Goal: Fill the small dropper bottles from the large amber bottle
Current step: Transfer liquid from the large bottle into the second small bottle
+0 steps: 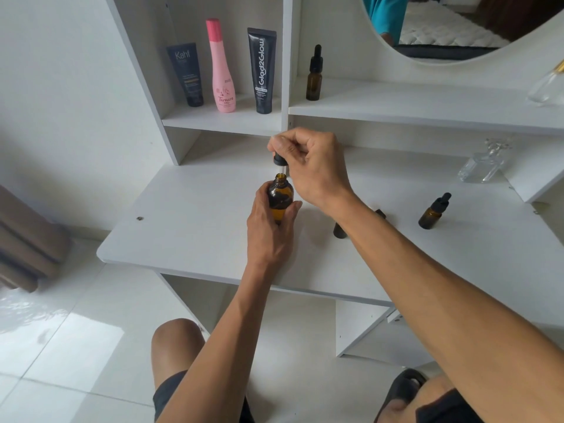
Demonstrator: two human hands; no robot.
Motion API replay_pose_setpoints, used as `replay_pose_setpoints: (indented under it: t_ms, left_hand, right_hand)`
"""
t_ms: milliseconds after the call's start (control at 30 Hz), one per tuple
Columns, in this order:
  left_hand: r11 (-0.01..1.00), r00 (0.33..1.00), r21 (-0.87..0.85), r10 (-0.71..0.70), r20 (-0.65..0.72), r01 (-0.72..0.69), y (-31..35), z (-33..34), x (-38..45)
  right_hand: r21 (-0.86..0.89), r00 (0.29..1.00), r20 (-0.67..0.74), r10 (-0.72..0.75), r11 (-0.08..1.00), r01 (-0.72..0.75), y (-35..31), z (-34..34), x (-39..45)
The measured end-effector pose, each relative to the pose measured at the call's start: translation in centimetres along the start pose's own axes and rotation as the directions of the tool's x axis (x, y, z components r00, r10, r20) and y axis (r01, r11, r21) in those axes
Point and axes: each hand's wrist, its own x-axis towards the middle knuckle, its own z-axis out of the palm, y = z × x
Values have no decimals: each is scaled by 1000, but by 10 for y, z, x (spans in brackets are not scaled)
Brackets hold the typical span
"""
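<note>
My left hand (268, 221) grips the large amber bottle (280, 198) upright on the white desk (189, 227); its neck is uncapped. Just above the neck, my right hand (311, 166) pinches the black dropper cap (279, 160), whose glass tube points down into the bottle's mouth. A small capped amber dropper bottle (433, 212) stands on the desk to the right. Another small dark bottle (340, 230) is mostly hidden behind my right forearm. A third capped dropper bottle (315, 76) stands on the upper shelf.
A dark tube (186, 74), a pink bottle (222, 68) and a black tube (262, 71) stand in the left shelf compartment. Clear glass bottles (482, 163) sit at the right of the desk. A round mirror (457, 25) hangs above the shelf.
</note>
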Motion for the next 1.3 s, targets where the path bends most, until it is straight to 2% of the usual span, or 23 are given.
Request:
replay_pose_setpoints:
  t_ms: [1000, 1300]
  left_hand:
    - [1000, 1000, -17, 13, 9, -13, 0, -1, -1]
    - [1000, 1000, 5, 10, -1, -10, 0, -1, 0]
  right_hand:
    - [-86, 999, 2, 43, 995, -43, 13, 6, -15]
    - [61, 998, 5, 55, 997, -55, 0, -1, -13]
